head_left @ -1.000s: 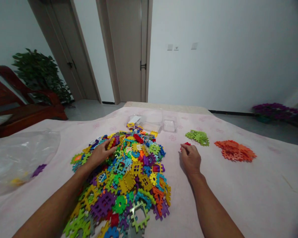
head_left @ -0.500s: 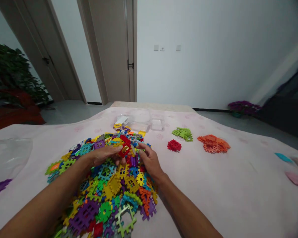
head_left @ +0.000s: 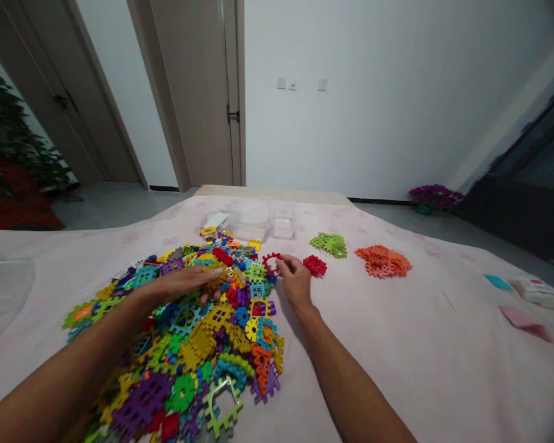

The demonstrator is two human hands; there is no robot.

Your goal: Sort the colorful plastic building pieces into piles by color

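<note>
My right hand [head_left: 296, 282] pinches a red toothed building piece [head_left: 270, 263] with an open centre, just off the right edge of a big mixed heap [head_left: 198, 351] of plastic interlocking pieces. My left hand [head_left: 191, 288] lies over the upper part of that heap. Its fingers are stretched out and apart beside a yellow piece [head_left: 216, 272], and I cannot tell whether they touch it. Close to the right of my right hand is a small pile of red pieces [head_left: 314, 266].
Light green pieces [head_left: 329, 245] and orange pieces [head_left: 383, 261] form separate piles farther right. Clear plastic containers [head_left: 282, 227] stand behind the heap. At far right lie a blue item [head_left: 497, 282], a pink cloth [head_left: 526, 323] and a white packet [head_left: 535, 291].
My right hand has moved right from the heap, now with a red toothed piece. Another red piece by my left hand has dropped away from its fingers. The view has shifted slightly right.
</note>
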